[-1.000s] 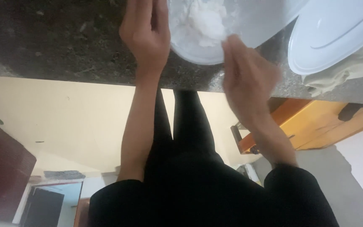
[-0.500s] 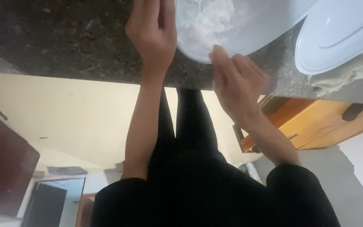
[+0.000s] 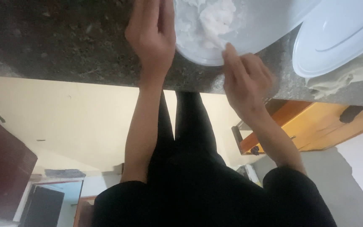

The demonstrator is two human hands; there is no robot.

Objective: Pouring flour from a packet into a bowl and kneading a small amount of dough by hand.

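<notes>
At the near edge of the dark speckled counter (image 3: pixel 64 46), the right hand (image 3: pixel 246 80) has shifted over the last second: it sat lower against the outside of the white bowl (image 3: pixel 257 29), and now its fingers (image 3: pixel 231 54) are stretched over the near rim, with the tips touching the pale, lumpy white dough (image 3: pixel 209 21) that lies inside the bowl. That hand is loosely open and grips nothing; whether any dough sticks to the fingertips cannot be told. The left hand (image 3: pixel 150 38) has hardly moved, lying flat and open with its fingers together, pressed against the bowl's left side and steadying it on the counter. The bowl itself has stayed put near the counter's edge, so the contact with the dough looks like handling in progress, one hand bracing and the other working. A white plate (image 3: pixel 337 38) sits just beside the bowl on the right, over a crumpled cream cloth (image 3: pixel 353 75)
</notes>
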